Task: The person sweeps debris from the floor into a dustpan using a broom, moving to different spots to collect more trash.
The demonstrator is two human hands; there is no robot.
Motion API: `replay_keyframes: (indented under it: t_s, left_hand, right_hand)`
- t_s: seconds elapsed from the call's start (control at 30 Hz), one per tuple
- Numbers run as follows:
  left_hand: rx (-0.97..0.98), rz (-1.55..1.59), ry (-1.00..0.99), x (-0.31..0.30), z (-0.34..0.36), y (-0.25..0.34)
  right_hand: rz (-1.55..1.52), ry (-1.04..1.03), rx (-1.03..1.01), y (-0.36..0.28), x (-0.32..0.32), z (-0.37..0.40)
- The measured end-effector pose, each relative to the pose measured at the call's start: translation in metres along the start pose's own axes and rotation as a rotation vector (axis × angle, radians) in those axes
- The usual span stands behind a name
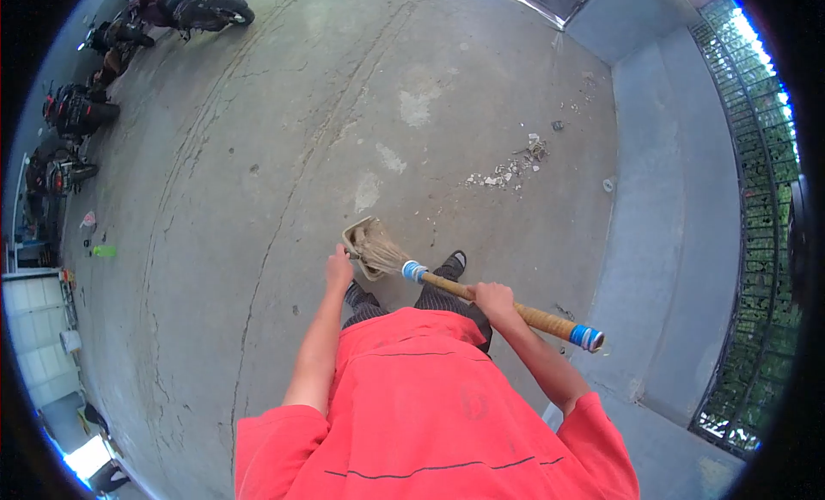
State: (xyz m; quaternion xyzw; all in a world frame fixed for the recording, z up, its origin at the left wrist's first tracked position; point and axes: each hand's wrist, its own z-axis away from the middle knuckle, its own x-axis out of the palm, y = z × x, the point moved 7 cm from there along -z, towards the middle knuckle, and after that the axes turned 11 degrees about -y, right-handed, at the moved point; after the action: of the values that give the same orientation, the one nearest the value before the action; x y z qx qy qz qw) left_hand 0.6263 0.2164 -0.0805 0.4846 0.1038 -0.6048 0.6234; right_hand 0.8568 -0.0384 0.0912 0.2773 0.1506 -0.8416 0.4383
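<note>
My right hand (494,300) is wrapped round the yellowish handle of a broom (541,319), which has blue and white bands near both ends of the handle. The broom's bristles (378,247) rest in a pale dustpan (351,233) in front of my feet. At the dustpan's left edge, my left hand (341,263) has its fingers closed on it. Small pale debris (507,171) lies scattered on the concrete floor ahead and to the right.
Several motorcycles (82,111) stand along the left wall. A green item (104,251) lies on the floor at the left. On the right are a low grey ledge (653,199) and a metal fence (756,208). Cracks run across the floor.
</note>
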Motion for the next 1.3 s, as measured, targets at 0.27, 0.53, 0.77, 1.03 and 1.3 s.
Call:
replay_keyframes:
  t_s: [0.27, 0.53, 0.77, 1.03, 1.3]
  left_hand:
    - [-0.082, 0.030, 0.016, -0.002, 0.005, -0.015]
    - [-0.090, 0.091, 0.052, -0.004, 0.009, -0.008]
    - [-0.082, 0.074, 0.065, 0.000, 0.008, -0.011]
    - [-0.103, 0.071, 0.067, 0.001, 0.008, -0.021]
    - [-0.062, 0.016, 0.019, 0.000, 0.006, -0.015]
  right_hand:
    - [0.006, 0.004, 0.095, 0.034, -0.030, 0.007]
    - [0.023, 0.132, 0.171, 0.079, -0.084, -0.005]
    - [0.118, 0.217, 0.336, 0.090, -0.066, -0.075]
    - [0.192, 0.134, 0.251, 0.027, -0.023, -0.050]
    - [-0.009, -0.070, 0.053, 0.017, -0.032, 0.001]
